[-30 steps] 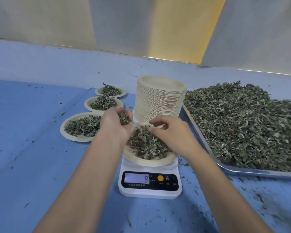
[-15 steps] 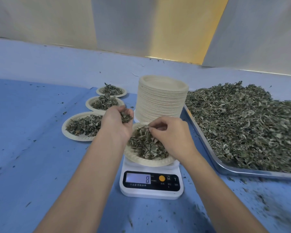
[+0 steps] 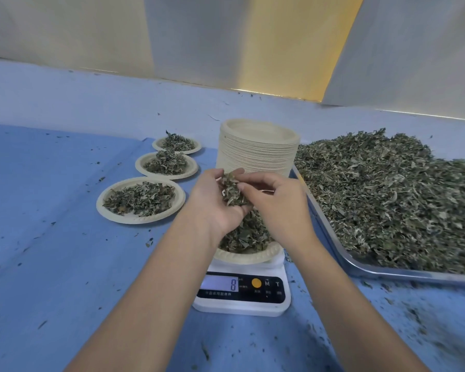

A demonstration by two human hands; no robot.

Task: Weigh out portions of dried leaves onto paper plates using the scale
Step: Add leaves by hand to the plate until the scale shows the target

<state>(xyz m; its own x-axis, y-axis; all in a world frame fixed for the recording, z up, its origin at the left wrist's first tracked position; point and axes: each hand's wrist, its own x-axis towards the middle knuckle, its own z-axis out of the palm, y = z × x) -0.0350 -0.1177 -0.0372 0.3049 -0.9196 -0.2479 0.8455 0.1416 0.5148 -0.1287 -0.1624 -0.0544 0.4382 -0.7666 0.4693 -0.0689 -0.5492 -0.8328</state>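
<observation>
A white digital scale (image 3: pixel 242 291) stands in the middle of the blue table, its display reading 8. On it sits a paper plate (image 3: pixel 246 256) heaped with dried leaves (image 3: pixel 246 236). My left hand (image 3: pixel 212 202) hovers palm-up over the plate, cupping a clump of dried leaves (image 3: pixel 232 191). My right hand (image 3: pixel 277 202) is beside it, its fingertips pinching at that clump. Both hands hide the far half of the plate.
A tall stack of empty paper plates (image 3: pixel 258 149) stands just behind the scale. Three filled plates (image 3: pixel 141 201) (image 3: pixel 167 165) (image 3: pixel 177 144) line up to the left. A metal tray (image 3: pixel 381 269) piled with loose leaves (image 3: pixel 387 200) fills the right. Leaf crumbs litter the cloth.
My left hand turned palm-up and moved right over the plate with its clump. My right hand lifted off the plate's pile and now pinches at the leaves in the left palm.
</observation>
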